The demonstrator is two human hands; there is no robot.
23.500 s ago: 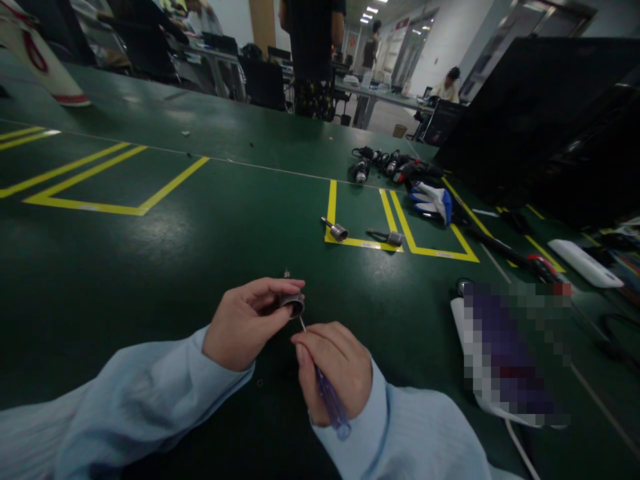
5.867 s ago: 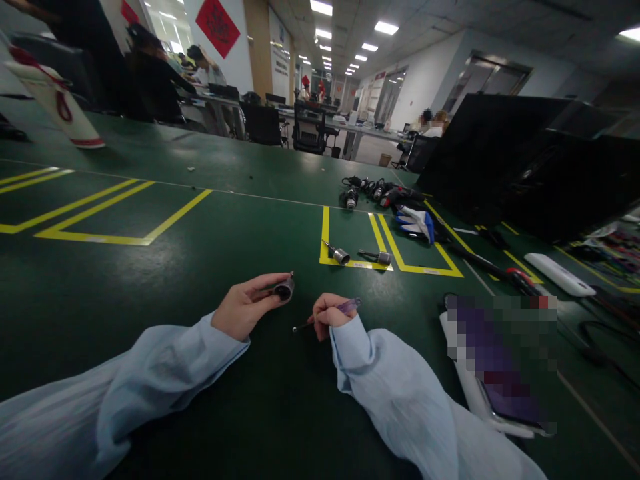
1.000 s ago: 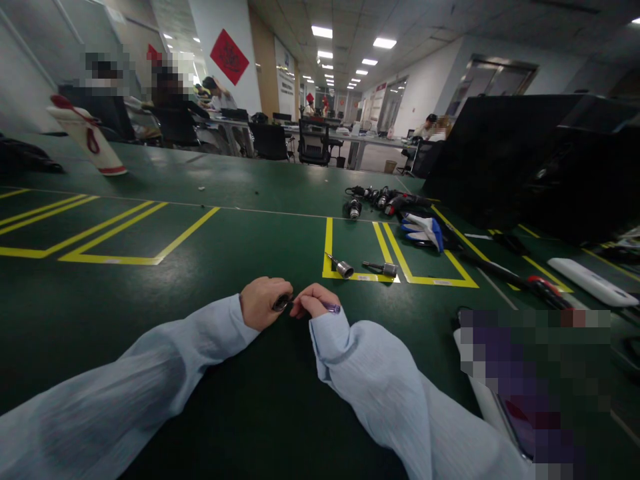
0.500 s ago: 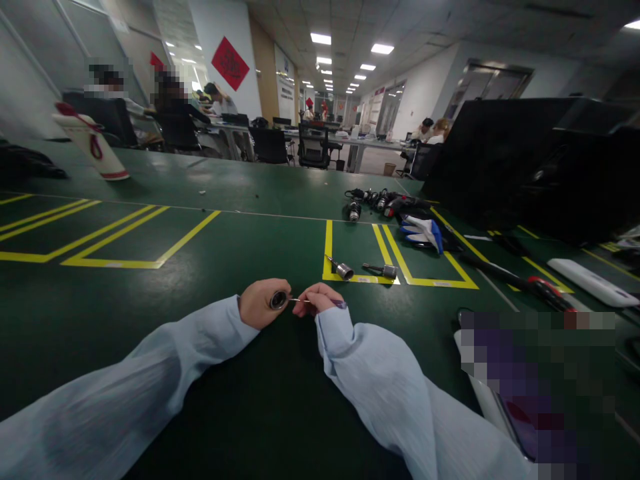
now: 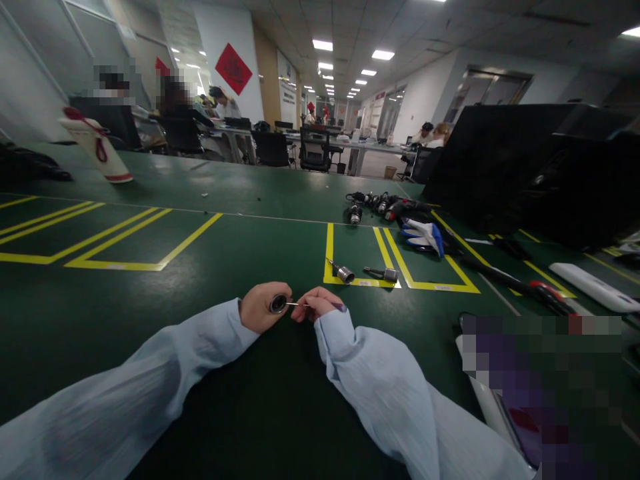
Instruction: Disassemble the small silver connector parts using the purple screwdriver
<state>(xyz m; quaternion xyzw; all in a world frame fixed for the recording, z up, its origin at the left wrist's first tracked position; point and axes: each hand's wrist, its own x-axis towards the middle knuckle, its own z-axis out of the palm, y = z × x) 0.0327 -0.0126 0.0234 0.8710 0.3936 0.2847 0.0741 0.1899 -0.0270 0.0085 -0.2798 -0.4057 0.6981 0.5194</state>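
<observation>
My left hand [image 5: 263, 308] is closed round a metal hole saw [image 5: 278, 304], its round open end facing me. My right hand [image 5: 314, 305] pinches a thin screwdriver [image 5: 340, 307] with a purple handle; its slim shaft points left and reaches the side of the hole saw. The exact contact point is too small to tell. Beyond my hands, two more metal hole saws lie on the green table, one [image 5: 345, 274] tilted near a yellow tape corner and another [image 5: 391, 275] to its right, each with a thin shank pointing left.
Black-handled tools and cables [image 5: 383, 203] lie farther back, beside a white and blue glove [image 5: 424, 236]. At the right are a red and black tool [image 5: 550, 295], a white bar [image 5: 593, 287] and a phone [image 5: 525, 427]. A white bottle [image 5: 100, 148] stands back left. People sit beyond.
The camera view has shifted slightly. Both hands keep their holds, with the screwdriver's shaft still at the hole saw's side.
</observation>
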